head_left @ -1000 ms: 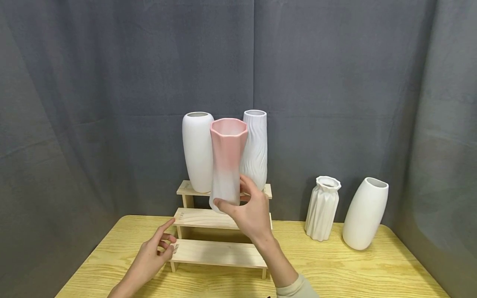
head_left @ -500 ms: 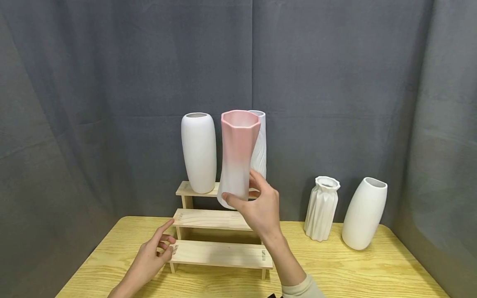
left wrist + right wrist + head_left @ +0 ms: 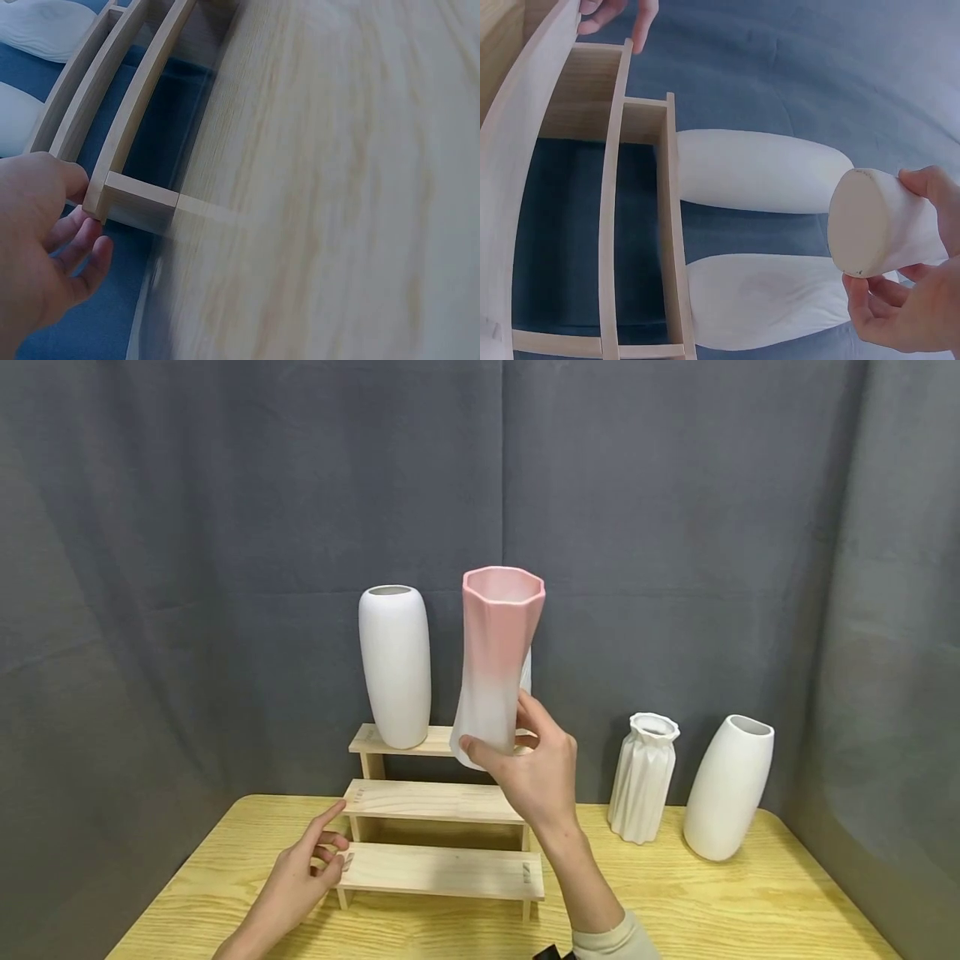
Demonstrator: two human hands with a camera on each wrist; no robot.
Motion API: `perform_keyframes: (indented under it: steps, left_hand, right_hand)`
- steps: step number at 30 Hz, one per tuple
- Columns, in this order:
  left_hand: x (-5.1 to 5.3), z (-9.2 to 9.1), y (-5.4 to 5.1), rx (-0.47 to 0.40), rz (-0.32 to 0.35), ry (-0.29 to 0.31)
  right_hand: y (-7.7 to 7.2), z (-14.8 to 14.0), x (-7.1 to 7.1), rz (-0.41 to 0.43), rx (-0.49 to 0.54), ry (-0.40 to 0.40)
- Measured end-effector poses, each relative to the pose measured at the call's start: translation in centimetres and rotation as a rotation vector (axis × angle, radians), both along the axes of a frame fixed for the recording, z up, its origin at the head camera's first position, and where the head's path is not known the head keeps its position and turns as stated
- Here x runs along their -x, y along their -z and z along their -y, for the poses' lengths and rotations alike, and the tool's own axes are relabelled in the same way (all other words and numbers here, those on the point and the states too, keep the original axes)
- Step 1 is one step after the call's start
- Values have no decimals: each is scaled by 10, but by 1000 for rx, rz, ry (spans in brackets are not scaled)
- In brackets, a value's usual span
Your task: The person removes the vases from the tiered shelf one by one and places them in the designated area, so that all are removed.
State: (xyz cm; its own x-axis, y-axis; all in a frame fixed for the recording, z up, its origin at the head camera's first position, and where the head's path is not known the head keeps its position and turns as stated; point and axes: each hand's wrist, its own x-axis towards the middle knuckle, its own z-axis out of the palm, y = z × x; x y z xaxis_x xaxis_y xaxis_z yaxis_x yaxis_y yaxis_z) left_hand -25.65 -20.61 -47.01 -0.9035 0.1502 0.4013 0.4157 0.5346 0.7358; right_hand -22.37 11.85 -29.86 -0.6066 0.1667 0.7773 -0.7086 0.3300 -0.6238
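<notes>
A pink-and-white vase is held upright in the air by the right hand, thumb and fingers round its lower part. Its round base faces the right wrist view. Behind it is a three-step wooden stand. On the top step stand a smooth white vase and a wavy white vase, the latter mostly hidden in the head view. The left hand touches the stand's left end, index fingertip at the middle step and the other fingers loosely bent by the lowest one.
On the wooden table, to the right of the stand, are a pleated white vase and a slanted-looking smooth white vase. Grey curtains hang behind and at both sides.
The right hand has carried the pink-and-white vase up and to the right, so it now covers most of the wavy vase. The left hand has stayed at the stand.
</notes>
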Motion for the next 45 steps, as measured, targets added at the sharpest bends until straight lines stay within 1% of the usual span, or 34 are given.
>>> perform_keyframes:
  steps: [5, 11, 13, 23, 31, 39, 45]
  left_hand:
    - [-1, 0, 0, -3, -2, -1]
    - [0, 0, 0, -2, -10, 3]
    - [0, 0, 0, 0, -15, 3]
    - [0, 1, 2, 8, -10, -6]
    - [2, 0, 0, 9, -9, -12]
    - [1, 0, -1, 10, -12, -9]
    - [1, -1, 0, 14, -27, -13]
  right_hand:
    - [-2, -6, 1, 10, 2, 16]
    - [-3, -16, 1, 45, 24, 60]
    - [-4, -19, 1, 45, 30, 74]
    - [-4, -33, 8, 37, 52, 95]
    - [-6, -46, 12, 32, 86, 128]
    - [-8, -59, 13, 83, 118, 153]
    - [-3, -70, 17, 111, 127, 190]
